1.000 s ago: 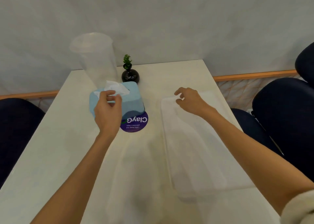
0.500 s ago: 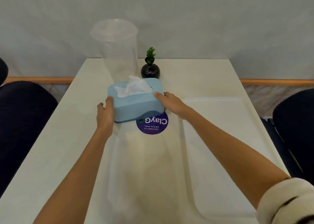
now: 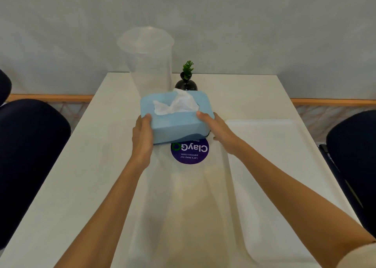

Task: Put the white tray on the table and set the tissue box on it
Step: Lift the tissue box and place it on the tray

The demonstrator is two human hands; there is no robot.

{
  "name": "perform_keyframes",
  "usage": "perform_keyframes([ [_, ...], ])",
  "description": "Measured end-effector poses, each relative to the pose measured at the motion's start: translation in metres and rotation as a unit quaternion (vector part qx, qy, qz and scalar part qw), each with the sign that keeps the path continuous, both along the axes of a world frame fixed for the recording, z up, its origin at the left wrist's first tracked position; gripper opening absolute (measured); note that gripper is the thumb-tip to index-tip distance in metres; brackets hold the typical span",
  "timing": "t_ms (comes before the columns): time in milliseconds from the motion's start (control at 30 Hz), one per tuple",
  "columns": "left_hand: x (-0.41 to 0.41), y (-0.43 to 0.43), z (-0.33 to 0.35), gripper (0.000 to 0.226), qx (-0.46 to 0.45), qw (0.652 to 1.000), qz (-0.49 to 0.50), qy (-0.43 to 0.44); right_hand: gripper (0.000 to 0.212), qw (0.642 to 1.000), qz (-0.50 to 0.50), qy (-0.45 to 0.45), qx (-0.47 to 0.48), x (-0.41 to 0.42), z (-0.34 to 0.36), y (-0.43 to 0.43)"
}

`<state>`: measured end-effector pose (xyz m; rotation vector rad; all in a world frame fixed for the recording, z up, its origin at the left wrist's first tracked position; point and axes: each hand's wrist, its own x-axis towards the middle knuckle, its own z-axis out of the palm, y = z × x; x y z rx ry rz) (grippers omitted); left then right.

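Both hands (image 3: 142, 137) grip the tissue box (image 3: 177, 123); white tray (image 3: 284, 166) bare.

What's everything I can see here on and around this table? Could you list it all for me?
table: one, cream white, fills the middle of the view
tissue box: one, light blue, white tissue sticking out, held between both hands, right end lifted
white tray: one, lying flat on the table's right side
round sticker: one, purple with white lettering, on the table below the box
clear container: one, tall, see-through, at the table's far end
small plant: one, green in a black vase, beside the container
chairs: dark navy, at both sides
left hand: on the box's left end
right hand: on the box's right end
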<state>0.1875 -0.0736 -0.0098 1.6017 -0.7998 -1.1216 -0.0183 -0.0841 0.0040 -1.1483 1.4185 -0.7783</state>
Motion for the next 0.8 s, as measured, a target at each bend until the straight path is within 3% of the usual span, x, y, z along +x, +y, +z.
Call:
perform_keyframes([
  [300, -0.086, -0.008, 0.034, 0.056, -0.059, 0.994, -0.092, 0.004, 0.040, 0.992, -0.079, 0.015, -0.098, -0.090, 0.041, -0.005],
  [500, -0.164, -0.048, 0.037, 0.058, -0.073, 0.983, -0.160, -0.043, 0.043, 0.988, -0.133, 0.017, -0.080, -0.172, 0.030, -0.027],
  [800, -0.252, -0.121, 0.002, 0.055, -0.004, 0.979, -0.193, -0.061, 0.049, 0.986, -0.165, 0.000, -0.039, -0.253, -0.018, -0.096],
])
